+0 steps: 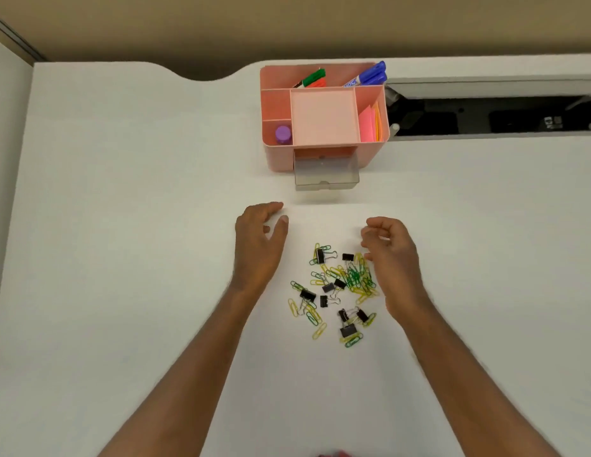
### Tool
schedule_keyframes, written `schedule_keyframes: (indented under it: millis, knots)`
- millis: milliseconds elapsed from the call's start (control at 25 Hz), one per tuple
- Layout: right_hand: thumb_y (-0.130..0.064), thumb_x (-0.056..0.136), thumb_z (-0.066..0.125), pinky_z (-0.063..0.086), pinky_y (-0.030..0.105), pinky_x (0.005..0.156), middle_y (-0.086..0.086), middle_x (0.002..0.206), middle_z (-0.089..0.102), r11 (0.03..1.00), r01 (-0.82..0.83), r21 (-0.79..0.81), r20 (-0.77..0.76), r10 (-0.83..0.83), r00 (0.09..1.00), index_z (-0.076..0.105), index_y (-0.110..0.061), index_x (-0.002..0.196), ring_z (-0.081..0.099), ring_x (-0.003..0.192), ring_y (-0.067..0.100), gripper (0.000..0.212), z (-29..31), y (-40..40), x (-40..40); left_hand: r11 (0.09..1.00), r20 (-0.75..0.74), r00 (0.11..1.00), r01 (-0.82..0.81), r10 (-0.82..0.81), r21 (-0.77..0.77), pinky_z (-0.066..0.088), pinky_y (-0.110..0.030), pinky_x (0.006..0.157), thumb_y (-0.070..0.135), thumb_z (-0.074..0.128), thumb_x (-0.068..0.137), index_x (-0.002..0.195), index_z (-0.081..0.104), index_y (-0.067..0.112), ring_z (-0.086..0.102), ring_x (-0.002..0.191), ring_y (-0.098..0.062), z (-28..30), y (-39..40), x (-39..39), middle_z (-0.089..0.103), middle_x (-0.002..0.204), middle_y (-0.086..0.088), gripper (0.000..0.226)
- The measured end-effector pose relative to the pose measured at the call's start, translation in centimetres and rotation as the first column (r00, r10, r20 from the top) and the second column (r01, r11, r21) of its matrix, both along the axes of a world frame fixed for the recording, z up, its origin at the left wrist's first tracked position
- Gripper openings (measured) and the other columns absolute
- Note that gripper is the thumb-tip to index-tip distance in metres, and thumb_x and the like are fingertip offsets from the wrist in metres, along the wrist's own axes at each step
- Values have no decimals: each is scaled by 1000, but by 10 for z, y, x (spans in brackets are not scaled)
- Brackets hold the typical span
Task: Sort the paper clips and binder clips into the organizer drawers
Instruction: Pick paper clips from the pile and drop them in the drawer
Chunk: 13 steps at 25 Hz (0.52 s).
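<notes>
A loose pile of yellow and green paper clips (356,278) mixed with several black binder clips (307,294) lies on the white table in front of me. Beyond it stands a pink organizer (277,103) with a clear drawer (326,174) pulled out at its front; the drawer looks empty. My left hand (259,240) hovers left of the pile, fingers apart and holding nothing. My right hand (391,255) is at the pile's right edge, fingers loosely curled, with nothing visible in it.
The organizer's top holds markers (370,75), a purple cap (283,135) and pink and orange sticky notes (370,123). A dark open cable slot (492,117) runs along the table's back right. The table's back edge curves inward at the far left.
</notes>
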State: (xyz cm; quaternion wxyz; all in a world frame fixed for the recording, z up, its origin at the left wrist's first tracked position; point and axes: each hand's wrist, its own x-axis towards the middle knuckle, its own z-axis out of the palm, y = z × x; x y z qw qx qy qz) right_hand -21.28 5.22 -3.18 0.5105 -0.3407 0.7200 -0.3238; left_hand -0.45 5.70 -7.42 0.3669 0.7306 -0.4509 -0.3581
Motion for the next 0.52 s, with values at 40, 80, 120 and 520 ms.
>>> schedule_keyframes:
  millis: [40, 80, 120, 520]
  knots:
    - [-20, 99, 62, 53, 28, 82, -7, 110, 65, 996, -80, -35, -141, 74, 987, 64, -25, 113, 65, 99, 10, 15, -4, 11, -7, 996, 104, 990, 91, -91, 5, 46, -23, 99, 22, 64, 98, 122, 67, 23, 54, 115, -14, -5, 17, 1, 63, 120, 8, 24]
    - [-19, 98, 62, 54, 28, 82, -8, 110, 62, 986, -155, -62, -248, 136, 959, 64, -25, 112, 63, 98, 8, 16, -8, 19, -13, 986, 185, 968, 165, -166, 24, 40, -18, 101, 21, 65, 96, 119, 68, 24, 54, 111, -15, -9, 29, 2, 64, 116, 8, 23]
    - [-18, 97, 63, 54, 28, 83, -9, 110, 58, 971, -228, -73, -326, 193, 926, 63, -24, 113, 61, 97, 9, 17, -13, 27, -18, 975, 237, 946, 215, -222, 54, 32, -9, 100, 22, 67, 95, 117, 69, 25, 55, 108, -16, -11, 40, 1, 64, 113, 8, 22]
    - [-18, 92, 71, 51, 39, 93, 2, 122, 53, 797, -602, 55, -574, 518, 634, 55, -22, 136, 51, 117, 24, 47, -22, 68, -26, 945, 383, 868, 252, -315, 207, 34, -35, 90, 33, 71, 90, 110, 66, 32, 53, 107, -19, 7, 78, -45, 60, 107, 8, 21]
